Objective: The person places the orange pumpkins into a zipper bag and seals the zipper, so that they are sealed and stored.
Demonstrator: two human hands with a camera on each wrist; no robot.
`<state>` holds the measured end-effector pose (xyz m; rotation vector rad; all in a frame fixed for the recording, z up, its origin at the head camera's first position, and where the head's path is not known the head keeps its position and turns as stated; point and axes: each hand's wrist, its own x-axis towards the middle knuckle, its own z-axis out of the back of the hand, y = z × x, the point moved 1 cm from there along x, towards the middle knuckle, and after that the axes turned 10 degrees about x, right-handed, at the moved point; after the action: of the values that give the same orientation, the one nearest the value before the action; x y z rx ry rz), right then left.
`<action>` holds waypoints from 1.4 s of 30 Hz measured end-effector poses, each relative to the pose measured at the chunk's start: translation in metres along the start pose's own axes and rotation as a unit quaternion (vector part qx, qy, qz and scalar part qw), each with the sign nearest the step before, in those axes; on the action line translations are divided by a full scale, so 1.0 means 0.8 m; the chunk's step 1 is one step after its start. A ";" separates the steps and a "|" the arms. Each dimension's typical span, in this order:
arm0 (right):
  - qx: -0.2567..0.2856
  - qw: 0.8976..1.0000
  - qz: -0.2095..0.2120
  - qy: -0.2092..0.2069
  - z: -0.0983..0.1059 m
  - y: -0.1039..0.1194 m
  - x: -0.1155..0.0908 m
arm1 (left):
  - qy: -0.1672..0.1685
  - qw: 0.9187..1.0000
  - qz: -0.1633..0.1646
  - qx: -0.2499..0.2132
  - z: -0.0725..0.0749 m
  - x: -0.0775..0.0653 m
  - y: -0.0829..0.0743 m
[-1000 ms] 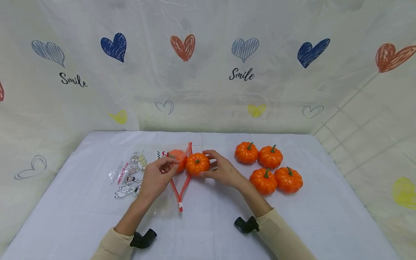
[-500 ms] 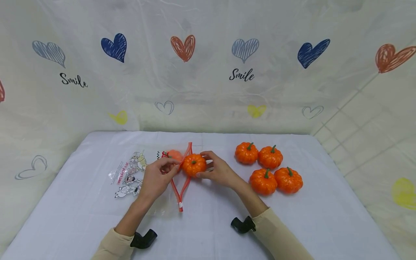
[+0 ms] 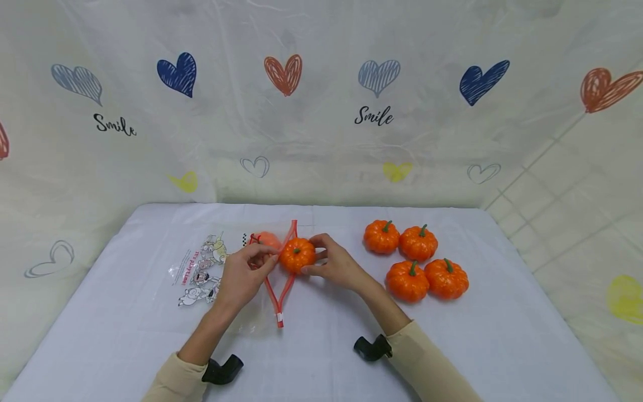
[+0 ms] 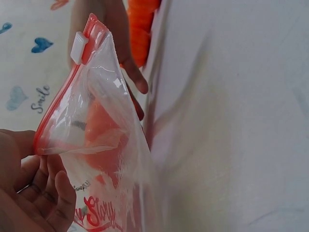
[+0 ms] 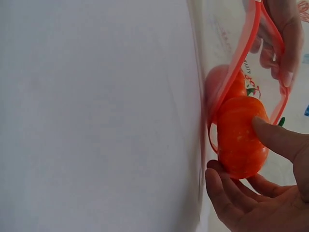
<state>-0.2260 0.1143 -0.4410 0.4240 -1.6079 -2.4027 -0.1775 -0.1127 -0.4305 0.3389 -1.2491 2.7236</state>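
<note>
A clear zip bag (image 4: 108,77) with a red zip edge and a white slider lies on the table, its mouth spread toward the right. My left hand (image 3: 246,273) pinches the upper red edge of that mouth. My right hand (image 3: 334,262) grips a small orange pumpkin (image 5: 241,137) between thumb and fingers, right at the opening. Behind it, a second pumpkin (image 3: 268,240) shows through the plastic inside the bag. In the left wrist view the bag mostly hides the pumpkin in my right hand.
Several more orange pumpkins (image 3: 418,243) stand in a cluster at the right, beyond my right forearm. A white cloth covers the table (image 3: 150,268), and a curtain (image 3: 321,139) printed with hearts hangs behind it. Cartoon figures (image 3: 203,271) are printed on the bag.
My right hand has moved left with its pumpkin, up to the bag's mouth. The pumpkin inside has shifted slightly left. My left hand has stayed on the bag's edge.
</note>
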 end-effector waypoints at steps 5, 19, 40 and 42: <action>0.003 1.000 0.005 0.003 -0.002 -0.001 0.001 | 0.004 1.000 0.002 -0.001 0.000 -0.001 0.000; -0.009 1.000 0.014 -0.007 -0.004 -0.004 0.004 | 0.003 1.000 -0.001 -0.006 -0.003 -0.002 0.001; -0.002 0.999 0.040 -0.016 -0.008 -0.003 0.009 | 0.005 1.000 0.003 0.001 -0.002 -0.001 -0.001; -0.003 0.999 0.037 -0.018 -0.009 -0.002 0.009 | 0.005 1.000 0.002 0.001 -0.001 -0.001 -0.001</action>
<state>-0.2301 0.1063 -0.4459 0.3166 -1.6009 -2.3727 -0.1765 -0.1113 -0.4308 0.3231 -1.2455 2.7272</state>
